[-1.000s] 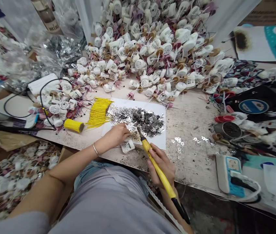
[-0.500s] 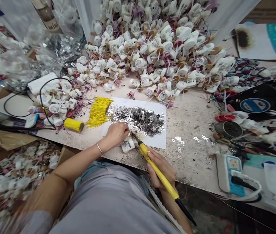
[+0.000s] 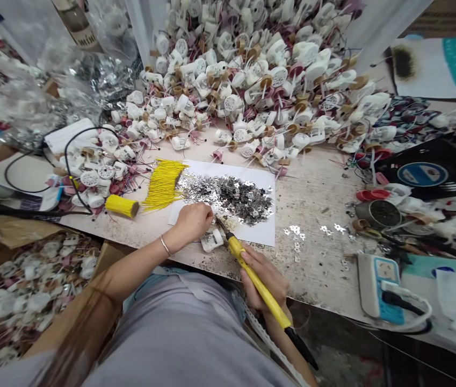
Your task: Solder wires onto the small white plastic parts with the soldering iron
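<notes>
My right hand is wrapped round the yellow handle of a soldering iron, whose tip points up and left. Close to that tip, my left hand has its fingers pinched together; what they hold is too small or hidden to make out. Just below the fingers a white plastic part lies at the table's near edge. Behind both hands, small metal plates are heaped on a white paper sheet. Yellow wires lie fanned out left of the heap, beside a tied yellow wire bundle.
A big pile of white plastic parts covers the back of the table. Loose metal plates lie right of the paper. A power strip and a round tin stand at the right. A black cable loops at the left.
The soldering iron and my right hand have shifted very slightly left and up. My left hand stays almost still, fingers pinched.
</notes>
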A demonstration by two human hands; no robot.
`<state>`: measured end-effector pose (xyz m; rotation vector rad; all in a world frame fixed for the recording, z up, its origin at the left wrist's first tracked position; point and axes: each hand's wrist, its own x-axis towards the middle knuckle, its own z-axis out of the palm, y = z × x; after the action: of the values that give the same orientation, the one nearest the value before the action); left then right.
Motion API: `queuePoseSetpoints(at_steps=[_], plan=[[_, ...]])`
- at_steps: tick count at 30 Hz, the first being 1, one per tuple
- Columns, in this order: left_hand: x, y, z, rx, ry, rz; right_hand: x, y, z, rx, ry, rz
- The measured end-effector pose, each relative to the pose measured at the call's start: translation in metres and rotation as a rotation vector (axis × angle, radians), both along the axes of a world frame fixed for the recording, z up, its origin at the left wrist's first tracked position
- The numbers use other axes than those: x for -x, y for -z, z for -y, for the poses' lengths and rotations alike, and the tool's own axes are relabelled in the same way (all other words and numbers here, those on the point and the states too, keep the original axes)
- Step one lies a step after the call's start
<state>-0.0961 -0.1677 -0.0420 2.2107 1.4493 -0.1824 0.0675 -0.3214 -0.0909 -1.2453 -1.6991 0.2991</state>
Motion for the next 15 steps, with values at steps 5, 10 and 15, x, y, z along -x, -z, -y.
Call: queuePoseSetpoints(at_steps=[5,10,15], plan=[[-0.0006,-0.0006,0.0009,-0.002,-0.01,-0.007,-0.0015,-0.0012,-0.0007,0.001,-0.016,0.022],[-0.0003,-0.0002,-0.0001,0.009,-0.015,0.005,-0.0024,-0.0045,-0.0031,-0.014,-0.015,0.01],[-0.0018,-0.0022,-0.002,0.03,-0.017,0.002,-0.0022,-0.0079,-0.0047,-0.013,0.005,-0.004]])
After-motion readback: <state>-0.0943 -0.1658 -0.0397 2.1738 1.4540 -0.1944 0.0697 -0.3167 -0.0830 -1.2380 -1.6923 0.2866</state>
